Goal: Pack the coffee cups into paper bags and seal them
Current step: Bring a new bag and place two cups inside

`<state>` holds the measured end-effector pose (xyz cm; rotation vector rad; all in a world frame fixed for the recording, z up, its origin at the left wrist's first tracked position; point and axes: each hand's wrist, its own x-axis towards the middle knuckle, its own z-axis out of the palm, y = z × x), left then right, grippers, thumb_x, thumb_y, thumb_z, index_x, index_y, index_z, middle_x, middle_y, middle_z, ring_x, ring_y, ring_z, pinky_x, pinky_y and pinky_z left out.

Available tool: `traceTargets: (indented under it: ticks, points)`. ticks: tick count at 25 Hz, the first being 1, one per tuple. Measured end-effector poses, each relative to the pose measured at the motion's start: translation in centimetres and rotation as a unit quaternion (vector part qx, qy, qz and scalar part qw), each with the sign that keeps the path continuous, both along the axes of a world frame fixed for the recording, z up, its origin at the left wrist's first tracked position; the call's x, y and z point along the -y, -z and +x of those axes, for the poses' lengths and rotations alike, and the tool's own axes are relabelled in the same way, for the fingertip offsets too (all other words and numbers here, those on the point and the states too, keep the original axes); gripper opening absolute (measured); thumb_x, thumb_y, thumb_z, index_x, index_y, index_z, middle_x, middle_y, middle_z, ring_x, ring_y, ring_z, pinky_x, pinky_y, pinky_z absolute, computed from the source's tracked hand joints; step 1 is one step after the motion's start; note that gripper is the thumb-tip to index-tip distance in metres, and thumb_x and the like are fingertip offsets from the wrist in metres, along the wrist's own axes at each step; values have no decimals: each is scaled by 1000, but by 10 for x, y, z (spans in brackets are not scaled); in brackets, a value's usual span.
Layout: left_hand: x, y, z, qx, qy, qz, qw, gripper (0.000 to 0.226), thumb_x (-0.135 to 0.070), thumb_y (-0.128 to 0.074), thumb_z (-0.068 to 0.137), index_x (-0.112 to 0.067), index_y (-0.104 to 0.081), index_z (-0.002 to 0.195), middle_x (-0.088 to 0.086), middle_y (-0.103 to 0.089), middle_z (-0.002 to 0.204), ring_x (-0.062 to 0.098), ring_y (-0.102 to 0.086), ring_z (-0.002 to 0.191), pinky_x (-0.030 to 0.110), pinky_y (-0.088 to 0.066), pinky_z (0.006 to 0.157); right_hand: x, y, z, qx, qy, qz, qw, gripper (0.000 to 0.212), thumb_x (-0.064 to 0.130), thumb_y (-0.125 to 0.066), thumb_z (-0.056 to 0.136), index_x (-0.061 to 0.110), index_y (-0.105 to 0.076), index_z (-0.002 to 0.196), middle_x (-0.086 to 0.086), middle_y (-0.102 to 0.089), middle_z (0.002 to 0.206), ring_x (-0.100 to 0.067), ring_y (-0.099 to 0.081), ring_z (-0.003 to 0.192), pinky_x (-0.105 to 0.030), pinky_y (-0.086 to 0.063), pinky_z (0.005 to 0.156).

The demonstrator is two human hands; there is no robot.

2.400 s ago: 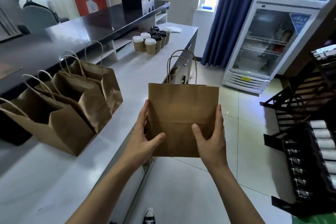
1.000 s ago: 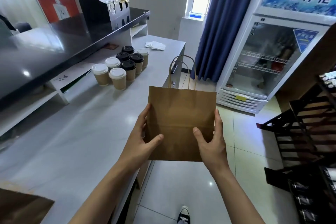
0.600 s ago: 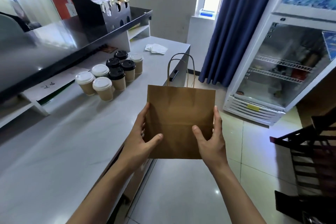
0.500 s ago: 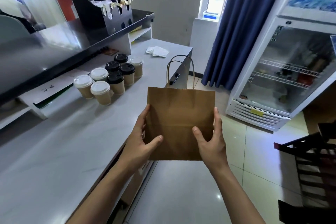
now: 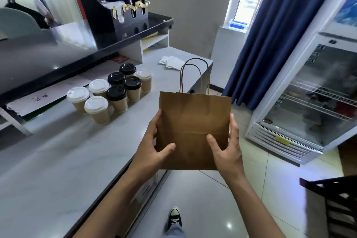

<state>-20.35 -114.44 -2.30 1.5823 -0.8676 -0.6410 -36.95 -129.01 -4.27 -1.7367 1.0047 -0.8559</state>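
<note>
Between both thumbs, the flat paper bag (image 5: 194,127) is pinched by the left hand (image 5: 152,150) and right hand (image 5: 228,150). Best spread its mouth before reaching the cups (image 5: 116,89) beyond the left fingers.

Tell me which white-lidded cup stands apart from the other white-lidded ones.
The white-lidded cup at the far right end of the cluster, beside the black-lidded cups. The other three white-lidded cups are grouped at the near left end.

8 cups (image 5: 114,91) stand on the counter (image 5: 58,160), left of the bag (image 5: 193,121).
</note>
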Motion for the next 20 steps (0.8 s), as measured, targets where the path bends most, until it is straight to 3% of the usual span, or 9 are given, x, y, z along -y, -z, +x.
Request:
traceTargets:
  ticks: [3,6,11,15,20]
  points:
    - [33,4,18,-11,-13,-2,1000,90,-9,-72,93,-56,-25,153,-15,-45,152,2,-52,131,16,-53,95,38,3,18,-5,0,-4,1000,86,35,-69,95,49,-13,158,17,-33,160,-2,-33,143,-33,-33,119]
    - [71,5,38,-5,-31,6,999,89,-13,-73,92,-59,-24,151,-19,-43,152,2,-49,134,33,-53,105,80,5,41,-10,-6,10,1000,84,36,-70,94,51,-16,157,14,-36,161,-6,-36,146,-44,-36,121]
    - [130,12,77,14,-65,27,997,92,-16,-74,91,-64,-21,150,-19,-37,157,9,-43,141,47,-46,113,148,2,92,-14,-36,16,999,80,34,-70,95,48,-22,157,15,-43,156,5,-40,135,-28,-37,117]
    - [160,9,108,17,-100,31,994,93,-15,-74,90,-64,-22,149,-21,-36,158,9,-40,144,50,-38,118,182,-6,127,-27,-58,19,998,76,35,-68,96,45,-24,156,15,-46,144,-16,-40,144,-35,-39,114]
    - [181,1,135,20,-163,31,986,92,-12,-72,92,-63,-21,150,-17,-34,161,13,-38,146,51,-36,119,217,-10,169,-26,-98,22,995,69,38,-68,96,43,-30,154,7,-49,140,-22,-50,134,-43,-47,110]
